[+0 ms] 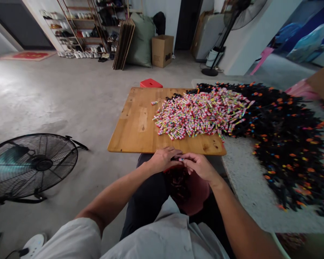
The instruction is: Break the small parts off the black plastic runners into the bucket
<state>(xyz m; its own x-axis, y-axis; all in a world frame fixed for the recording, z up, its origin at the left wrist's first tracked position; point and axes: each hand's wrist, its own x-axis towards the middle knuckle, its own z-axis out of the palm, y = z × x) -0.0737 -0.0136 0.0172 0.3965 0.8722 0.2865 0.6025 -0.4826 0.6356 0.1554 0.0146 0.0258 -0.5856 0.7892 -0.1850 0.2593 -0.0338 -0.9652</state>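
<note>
- Working with both hands close together just off the near edge of the wooden tabletop (126,133), fingers bent inward and tips meeting
- Pinching one small printed tube (180,159) between thumb and fingers of the right hand (199,166), over the lap and the pinkish-red tub (203,190)
- Bringing the left hand (162,159) palm down to the left end of that tube; cannot tell from the hidden fingertips whether gripping or only steadying
- Best to pinch lightly near the middle, so as to leave both ends free and avoid crushing so slim a piece
- Better to turn the tube with the fingertips alone, wrists low and forearms relaxed
- Worth staying above the tub, probably a good catch for anything dropped, with dark pieces (178,180) visible inside
- Wise to reach to the near side of the heap of printed tubes (197,115), right of centre on the tabletop, rather than dig into the middle and risk a slide
- Mind the right elbow beside the stone slab (245,187), to avoid brushing the sprawling pile of black pieces with orange tips (288,140) farther right
</note>
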